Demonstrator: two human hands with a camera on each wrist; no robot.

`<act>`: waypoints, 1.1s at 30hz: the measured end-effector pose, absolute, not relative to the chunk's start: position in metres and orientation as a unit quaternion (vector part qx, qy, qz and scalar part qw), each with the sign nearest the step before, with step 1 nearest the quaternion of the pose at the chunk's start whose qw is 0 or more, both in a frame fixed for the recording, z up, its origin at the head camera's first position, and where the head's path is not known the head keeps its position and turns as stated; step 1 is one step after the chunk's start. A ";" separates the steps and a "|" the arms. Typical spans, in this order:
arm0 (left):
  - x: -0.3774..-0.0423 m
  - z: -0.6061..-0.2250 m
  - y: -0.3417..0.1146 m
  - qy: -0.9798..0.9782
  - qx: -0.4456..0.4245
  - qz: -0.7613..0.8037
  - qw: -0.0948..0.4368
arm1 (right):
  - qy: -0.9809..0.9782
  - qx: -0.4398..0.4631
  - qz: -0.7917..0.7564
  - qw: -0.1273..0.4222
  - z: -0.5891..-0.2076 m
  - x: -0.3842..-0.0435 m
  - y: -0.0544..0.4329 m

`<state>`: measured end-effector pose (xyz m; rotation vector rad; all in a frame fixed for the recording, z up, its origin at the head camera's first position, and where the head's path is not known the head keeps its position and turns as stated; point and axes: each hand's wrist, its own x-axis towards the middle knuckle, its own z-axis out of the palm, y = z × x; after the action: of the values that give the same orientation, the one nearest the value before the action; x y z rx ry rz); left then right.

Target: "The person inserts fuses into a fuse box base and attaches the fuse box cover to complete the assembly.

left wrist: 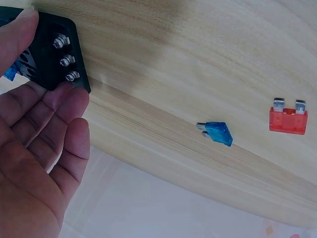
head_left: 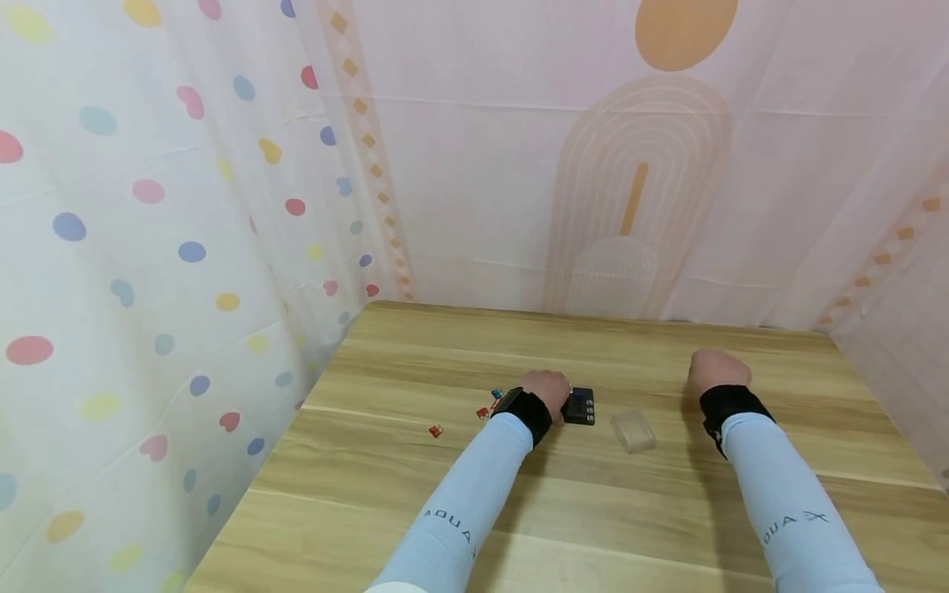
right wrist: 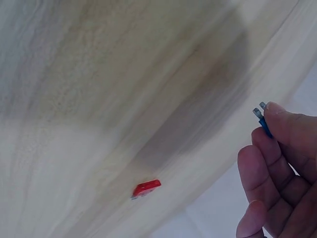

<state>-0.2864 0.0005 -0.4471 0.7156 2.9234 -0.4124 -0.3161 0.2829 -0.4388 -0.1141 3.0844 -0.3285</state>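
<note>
A black fuse block (head_left: 582,406) with silver screw terminals lies on the table. My left hand (head_left: 547,391) holds it at one end, the thumb on its top and curled fingers along its side. Part of a blue blade fuse (left wrist: 10,73) shows in the block beside the thumb. Farther right, my right hand (head_left: 717,371) pinches another blue blade fuse (right wrist: 266,126) between thumb and index finger, its metal prongs sticking out. In the right wrist view, a red blade fuse (right wrist: 146,188) lies on the table below that hand.
A clear plastic cover (head_left: 633,431) sits between the hands. Left of the block are loose fuses: a red one (head_left: 436,431), another red one (head_left: 483,413) and a blue one (head_left: 497,394). Patterned curtains (head_left: 474,206) hang behind the wooden table (head_left: 356,494).
</note>
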 end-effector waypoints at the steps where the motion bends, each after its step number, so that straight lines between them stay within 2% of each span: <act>1: -0.286 -0.447 0.001 0.961 0.235 -0.135 0.050 | 0.994 -0.038 -0.106 0.017 -0.439 -0.316 0.282; 9: -0.289 -0.454 0.001 0.961 0.234 -0.141 0.045 | 0.992 -0.055 -0.114 0.014 -0.439 -0.320 0.275; 33: -0.282 -0.441 -0.001 0.962 0.237 -0.125 0.055 | 0.982 -0.146 -0.119 -0.013 -0.428 -0.315 0.222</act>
<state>-0.2824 -0.0012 -0.4413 0.7205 2.9190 -0.3801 -0.3151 0.2223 -0.4283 -0.4612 3.1111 -0.3756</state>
